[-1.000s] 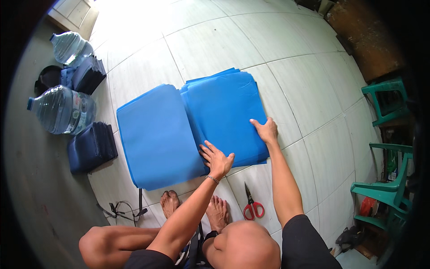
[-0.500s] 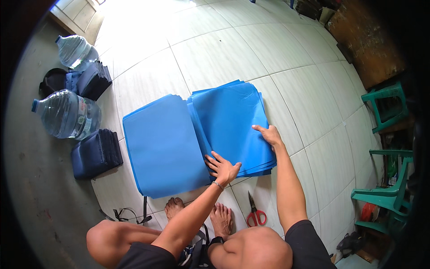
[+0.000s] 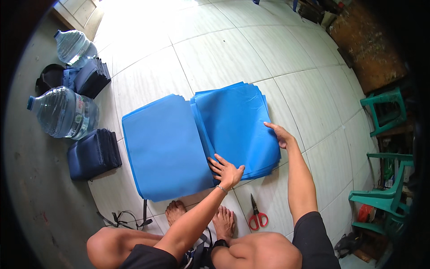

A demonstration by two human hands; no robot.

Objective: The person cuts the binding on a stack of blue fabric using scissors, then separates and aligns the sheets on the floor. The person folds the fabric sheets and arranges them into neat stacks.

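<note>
Two stacks of blue sheets lie side by side on the tiles, a left stack (image 3: 161,143) and a right stack (image 3: 235,121). The left stack's top sheet looks paler and flat. My left hand (image 3: 226,171) rests with fingers spread where the stacks meet, pressing on the right stack's near left corner. At the right stack's right edge, my right hand (image 3: 282,135) holds the blue sheets, thumb on top and the other fingers partly hidden at the edge. How many sheets it grips cannot be seen. Red-handled scissors (image 3: 257,217) lie near my right knee.
Two large clear water bottles (image 3: 67,112) lie along the left wall, with folded dark blue bundles (image 3: 95,154) beside them. Black straps (image 3: 121,219) lie near my left foot. Green plastic stools (image 3: 385,110) and a wooden board (image 3: 367,45) stand along the right side.
My right hand has moved a little to the right, and the sheets at that edge have shifted and bowed outward with it. My left hand stays pressed at the seam.
</note>
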